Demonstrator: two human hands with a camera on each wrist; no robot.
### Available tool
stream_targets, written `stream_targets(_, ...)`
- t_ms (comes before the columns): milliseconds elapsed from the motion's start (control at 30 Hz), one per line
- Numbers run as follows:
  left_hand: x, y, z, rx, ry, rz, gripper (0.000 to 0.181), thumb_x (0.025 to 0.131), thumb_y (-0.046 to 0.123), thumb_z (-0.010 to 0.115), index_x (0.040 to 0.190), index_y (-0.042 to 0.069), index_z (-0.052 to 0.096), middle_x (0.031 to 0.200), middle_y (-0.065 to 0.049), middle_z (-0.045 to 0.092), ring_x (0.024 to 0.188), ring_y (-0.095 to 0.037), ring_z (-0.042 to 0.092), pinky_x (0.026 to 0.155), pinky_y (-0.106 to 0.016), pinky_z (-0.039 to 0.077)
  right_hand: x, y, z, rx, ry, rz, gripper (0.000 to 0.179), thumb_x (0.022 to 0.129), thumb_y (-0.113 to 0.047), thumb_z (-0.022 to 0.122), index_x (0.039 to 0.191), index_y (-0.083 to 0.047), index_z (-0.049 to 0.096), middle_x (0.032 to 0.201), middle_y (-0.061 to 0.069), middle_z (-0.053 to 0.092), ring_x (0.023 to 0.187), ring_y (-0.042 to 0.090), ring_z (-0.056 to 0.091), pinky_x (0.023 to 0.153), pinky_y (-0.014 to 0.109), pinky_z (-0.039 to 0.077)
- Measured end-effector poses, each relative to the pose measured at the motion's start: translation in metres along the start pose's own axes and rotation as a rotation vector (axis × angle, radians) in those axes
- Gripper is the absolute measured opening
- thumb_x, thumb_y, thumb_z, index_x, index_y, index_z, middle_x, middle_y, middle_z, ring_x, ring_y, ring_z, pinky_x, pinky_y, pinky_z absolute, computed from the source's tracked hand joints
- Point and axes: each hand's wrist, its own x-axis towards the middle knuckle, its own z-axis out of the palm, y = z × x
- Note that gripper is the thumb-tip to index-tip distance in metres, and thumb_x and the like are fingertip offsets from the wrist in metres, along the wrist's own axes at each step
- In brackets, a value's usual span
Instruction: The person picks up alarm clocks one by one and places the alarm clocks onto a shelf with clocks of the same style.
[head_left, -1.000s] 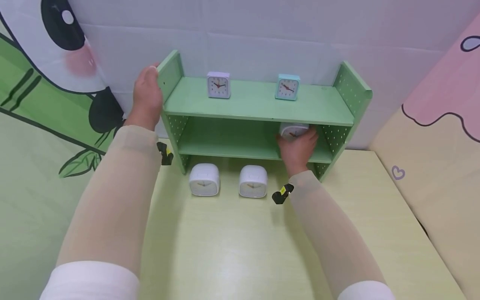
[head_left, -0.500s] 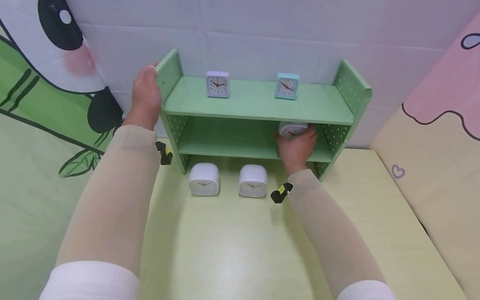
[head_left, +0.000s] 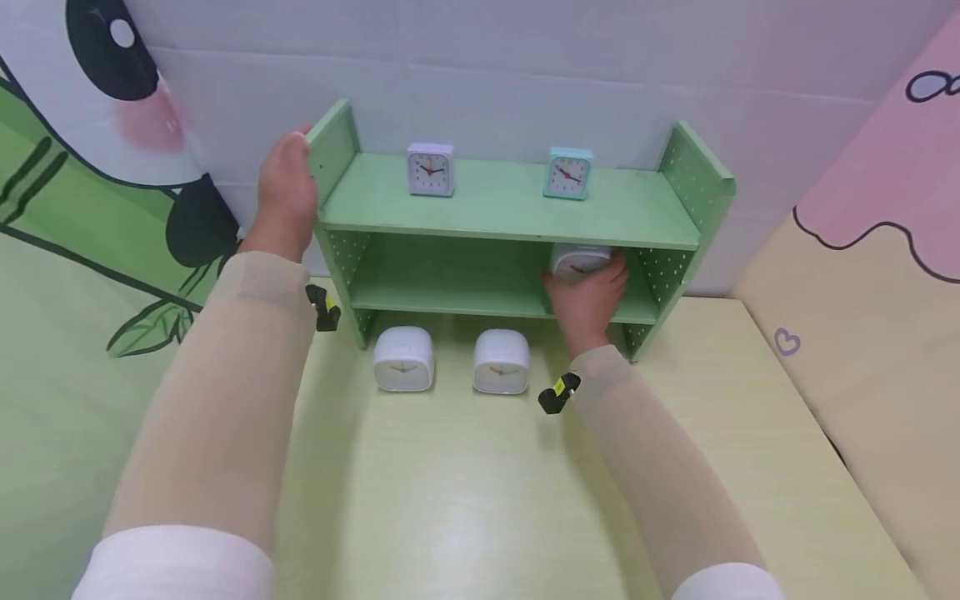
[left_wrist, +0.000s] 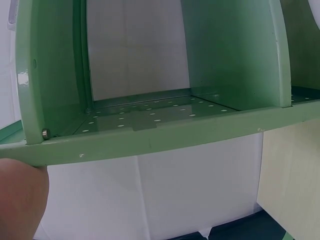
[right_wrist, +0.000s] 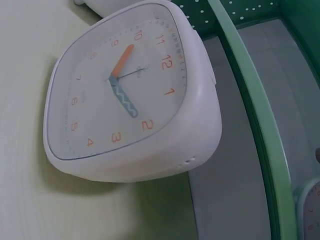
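In the head view my right hand reaches into the middle level of a green two-tier shelf unit. It holds a white alarm clock, fingers on the right side and thumb on the left. Only the edge of that clock shows in the right wrist view, at the lower right. My left hand grips the upper left side panel, its fingers hidden behind it. Part of the left hand shows under the panel edge in the left wrist view.
Two white rounded clocks stand on the light wood table before the shelf. On the top level sit a lilac clock and a turquoise clock. A printed cloth backdrop hangs behind.
The whole view shifts slightly leftward. Both hands stay at the shelf, the right still holding the white alarm clock at the same spot on the middle level.
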Motion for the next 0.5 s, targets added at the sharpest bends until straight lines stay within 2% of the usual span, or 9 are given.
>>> stream_targets(233,-0.001,0.000,-0.002,-0.020,-0.014,0.012,0.052,0.109,0.048,0.018,0.157,0.041,0.037,0.136,0.002,0.047,0.113,-0.013,0.046,0.100,-0.037,0.040,-0.010,0.003,-0.009,0.030,0.021,0.044,0.134,0.067,-0.048,0.095,0.163,-0.009,0.010,0.158,0.017,0.028,0.144,0.034,0.030,0.118,0.049,0.026)
stream_targets(400,-0.001,0.000,-0.002,-0.015,-0.013,0.009,0.052,0.109,0.048,0.017,0.158,0.041,0.035,0.138,0.004,0.046,0.114,-0.012,0.045,0.102,-0.038,0.039,-0.022,0.000,-0.022,0.079,0.008,0.065,0.129,0.071,-0.053,0.092,0.164,-0.017,0.009,0.163,0.008,0.022,0.148,0.028,0.024,0.119,0.048,0.024)
stream_targets(500,-0.001,-0.001,-0.003,-0.010,-0.014,-0.002,0.052,0.109,0.048,0.017,0.158,0.042,0.035,0.140,0.004,0.045,0.116,-0.013,0.045,0.104,-0.039,0.039,-0.030,-0.002,-0.029,0.112,0.002,0.047,0.127,0.073,-0.052,0.091,0.164,-0.018,0.009,0.164,0.005,0.019,0.150,0.024,0.021,0.121,0.047,0.022)
